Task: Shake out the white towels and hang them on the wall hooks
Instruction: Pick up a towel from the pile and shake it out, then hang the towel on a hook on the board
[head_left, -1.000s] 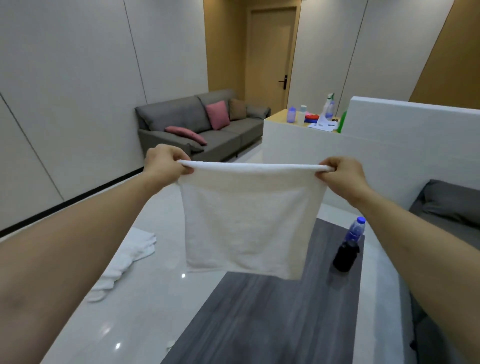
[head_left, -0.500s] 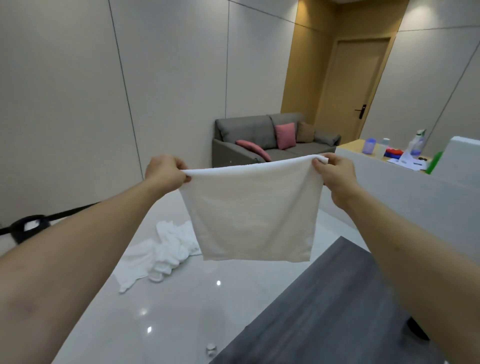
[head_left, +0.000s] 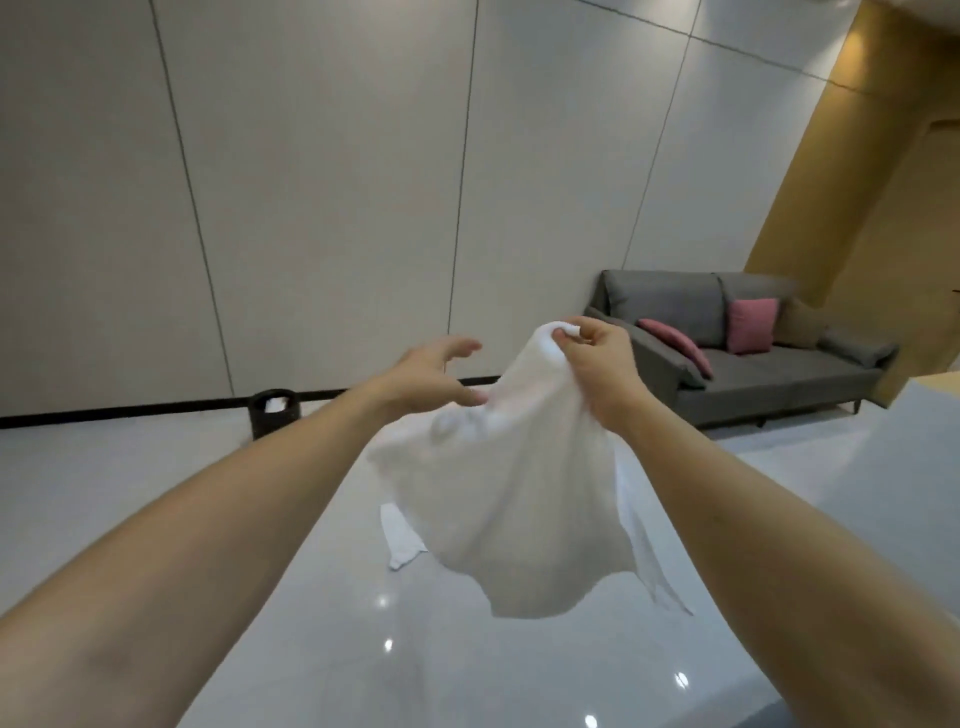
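A white towel (head_left: 511, 483) hangs bunched in mid-air in front of me. My right hand (head_left: 597, 371) pinches its top corner between thumb and fingers. My left hand (head_left: 434, 376) is beside it with fingers spread and loosely curved; its fingertips touch the towel's upper edge without gripping. More white towel cloth (head_left: 400, 535) lies on the glossy floor behind the held towel, mostly hidden by it. No wall hooks are in view.
A panelled grey wall (head_left: 311, 182) fills the view ahead. A small dark bin (head_left: 274, 413) stands at its base. A grey sofa (head_left: 753, 353) with pink cushions sits at the right, beside a yellow wall section.
My left hand has let go of the towel's corner, and the towel has collapsed from a flat spread into a bunch held by my right hand. My view has turned left toward the wall.
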